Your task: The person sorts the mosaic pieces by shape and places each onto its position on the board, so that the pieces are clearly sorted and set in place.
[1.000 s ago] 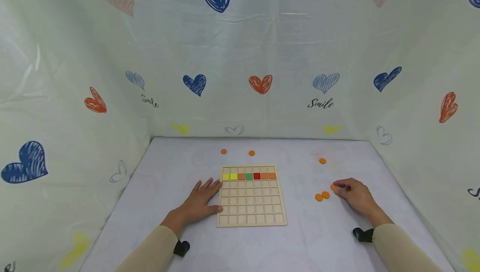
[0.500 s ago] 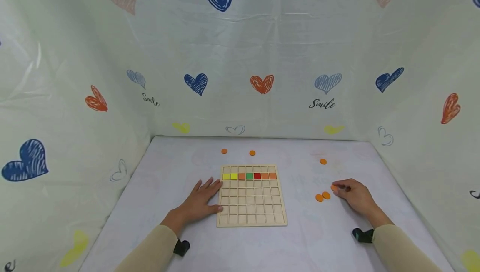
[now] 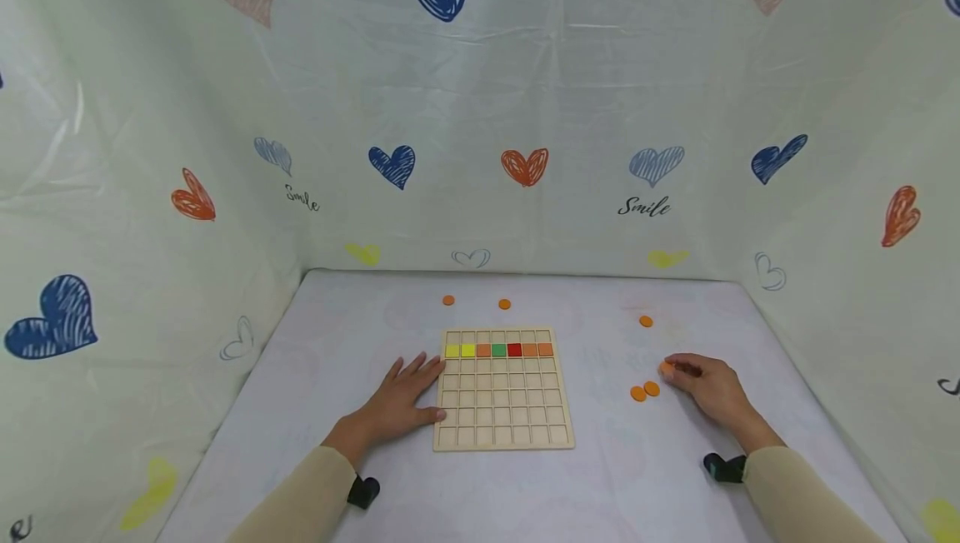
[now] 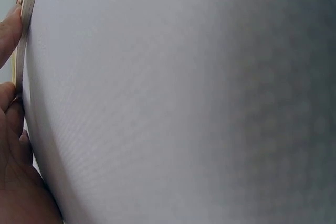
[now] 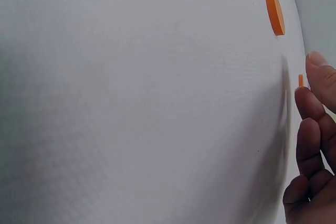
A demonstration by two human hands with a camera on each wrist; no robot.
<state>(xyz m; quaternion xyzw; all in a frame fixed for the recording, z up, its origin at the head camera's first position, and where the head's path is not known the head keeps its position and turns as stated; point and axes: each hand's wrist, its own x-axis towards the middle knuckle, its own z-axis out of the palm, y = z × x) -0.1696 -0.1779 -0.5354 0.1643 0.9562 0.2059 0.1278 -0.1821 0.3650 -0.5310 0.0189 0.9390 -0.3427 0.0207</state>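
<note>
In the head view a wooden grid board [image 3: 501, 389] lies mid-table. Its second row from the top holds coloured squares: yellow, orange, green and red. My left hand [image 3: 397, 407] rests at the board's left edge, fingers spread, thumb on the lower part of that edge. The left wrist view catches its fingertips against the board's side [image 4: 21, 51]. To the right of the board, my right hand [image 3: 708, 385] pinches an orange disc [image 3: 666, 369] between thumb and forefinger, close over the table. Two orange discs [image 3: 652, 389] lie just left of that hand, side by side.
Another orange disc [image 3: 646, 321] lies farther back on the right. Behind the board are two more discs, a left one [image 3: 448, 300] and a right one [image 3: 505, 304]. A heart-printed curtain [image 3: 525, 218] walls the white table [image 3: 375, 310] at the back and sides.
The pinched disc has risen slightly and shifted a little left with my right fingertips. My left hand, the board and the loose discs stay as they were.
</note>
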